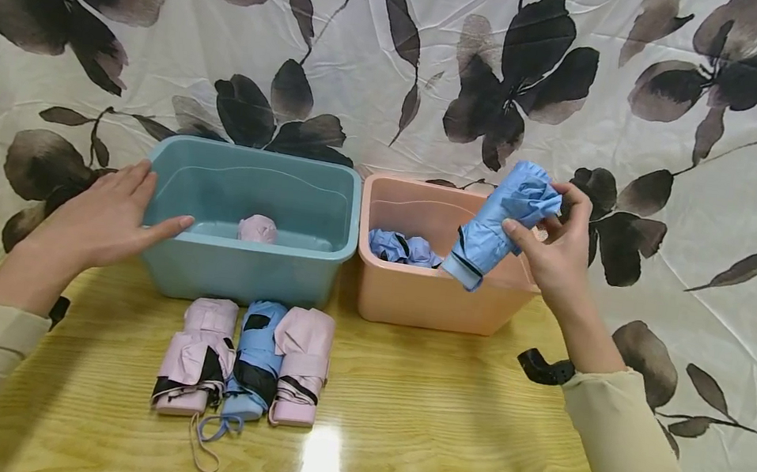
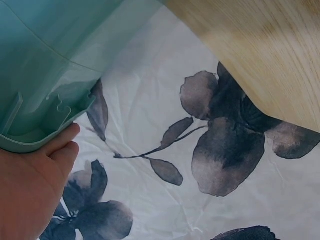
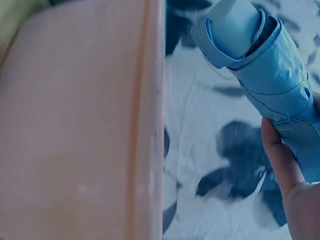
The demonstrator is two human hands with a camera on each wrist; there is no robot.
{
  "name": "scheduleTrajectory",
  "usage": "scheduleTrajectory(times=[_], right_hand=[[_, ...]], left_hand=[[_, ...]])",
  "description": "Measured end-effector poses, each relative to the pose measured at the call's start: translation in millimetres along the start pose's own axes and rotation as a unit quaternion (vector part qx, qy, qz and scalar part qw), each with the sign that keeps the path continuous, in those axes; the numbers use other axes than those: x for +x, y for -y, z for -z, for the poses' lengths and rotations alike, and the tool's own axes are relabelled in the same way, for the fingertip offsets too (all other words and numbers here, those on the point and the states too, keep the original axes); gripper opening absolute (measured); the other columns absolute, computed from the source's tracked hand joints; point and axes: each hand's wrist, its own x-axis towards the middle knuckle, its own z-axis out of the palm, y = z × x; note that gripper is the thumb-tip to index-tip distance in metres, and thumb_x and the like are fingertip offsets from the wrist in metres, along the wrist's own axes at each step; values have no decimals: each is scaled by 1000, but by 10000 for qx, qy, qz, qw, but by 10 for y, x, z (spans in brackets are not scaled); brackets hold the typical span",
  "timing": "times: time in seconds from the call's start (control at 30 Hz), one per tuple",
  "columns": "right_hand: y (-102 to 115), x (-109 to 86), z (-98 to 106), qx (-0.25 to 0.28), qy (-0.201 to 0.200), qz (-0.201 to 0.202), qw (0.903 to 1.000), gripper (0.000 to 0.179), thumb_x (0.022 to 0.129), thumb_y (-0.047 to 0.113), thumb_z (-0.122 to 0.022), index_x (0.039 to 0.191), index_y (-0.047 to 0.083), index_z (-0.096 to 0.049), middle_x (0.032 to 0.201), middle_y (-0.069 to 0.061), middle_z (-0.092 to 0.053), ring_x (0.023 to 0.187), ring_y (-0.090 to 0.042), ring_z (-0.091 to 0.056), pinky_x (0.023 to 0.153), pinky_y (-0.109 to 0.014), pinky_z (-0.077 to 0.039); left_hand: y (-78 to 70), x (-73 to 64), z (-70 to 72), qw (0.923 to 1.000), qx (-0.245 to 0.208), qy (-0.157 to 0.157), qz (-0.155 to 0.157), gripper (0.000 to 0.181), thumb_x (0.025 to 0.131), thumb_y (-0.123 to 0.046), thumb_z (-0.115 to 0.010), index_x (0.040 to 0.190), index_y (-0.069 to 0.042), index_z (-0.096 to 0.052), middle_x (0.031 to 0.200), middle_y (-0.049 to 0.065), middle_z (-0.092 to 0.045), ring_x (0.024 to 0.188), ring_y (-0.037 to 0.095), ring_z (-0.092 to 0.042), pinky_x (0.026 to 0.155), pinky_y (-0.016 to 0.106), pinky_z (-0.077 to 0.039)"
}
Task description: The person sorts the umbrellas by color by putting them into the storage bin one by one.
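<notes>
Floral cloth [image 1: 445,5] spans all views; only two show the held umbrella [image 1: 490,223].

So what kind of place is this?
Probably a tabletop work spot indoors: there's a wood-grain table, a teal bin beside a peach bin, and a flowery cloth behind them.

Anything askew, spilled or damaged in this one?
Nothing looks spilled or broken. One mild oddity: the leftmost pink folded umbrella on the table seems untidily wrapped, bunched loosely with black lining showing toward its near end.
</notes>
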Motion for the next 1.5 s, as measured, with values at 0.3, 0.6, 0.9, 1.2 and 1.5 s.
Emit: scheduleTrajectory(times=[0.3, 0.6, 0.9, 1.2, 1.5], right_hand=[[-328, 481, 130, -1431, 353, -851, 9854, 72, 95, 8, -75, 153, 14, -32, 156, -6, -21, 118, -25, -61, 77, -18, -55], [-785, 641, 29, -1676, 916, -1244, 9737, 73, 92, -5, -74, 152, 6, -34, 145, -15, -22, 116, -36, -63, 72, -22, -59], [-1053, 686, -37, -2630, 1704, -1878, 9309, 75, 91, 7, -80, 154, 5, -38, 161, -24, -25, 136, -41, -40, 113, -57, -41], [-1196, 731, -95, -3131, 2908, -1912, 8837, 69, 91, 7, -80, 148, -6, -42, 155, -30, -32, 139, -44, -35, 121, -57, -29], [-1277, 725, -164, -3464, 3327, -2452, 8421, 67, 90, 8, -80, 145, 0, -43, 153, -29, -30, 130, -43, -42, 90, -49, -59]], left_hand=[[-14, -10, -5, 10000, -9, 60, 22, 111, 102, -71, -38, 156, 21, -8, 164, 42, -3, 150, 61, -12, 120, 72, -11], [-9, 5, -21, 10000, 6, 37, -11, 110, 102, -71, -37, 156, 21, -9, 164, 42, -3, 151, 60, -11, 121, 71, -11], [-30, -2, 3, 9999, 94, 102, -6, 110, 102, -71, -38, 156, 21, -8, 164, 43, -3, 150, 61, -10, 122, 70, -10], [-64, -22, 25, 9999, 101, 134, 29, 110, 103, -70, -39, 156, 21, -8, 164, 43, -3, 150, 61, -10, 122, 70, -11], [-22, -18, 32, 9998, 137, 121, 24, 109, 103, -69, -38, 156, 21, -8, 164, 42, -2, 151, 60, -9, 122, 70, -10]])
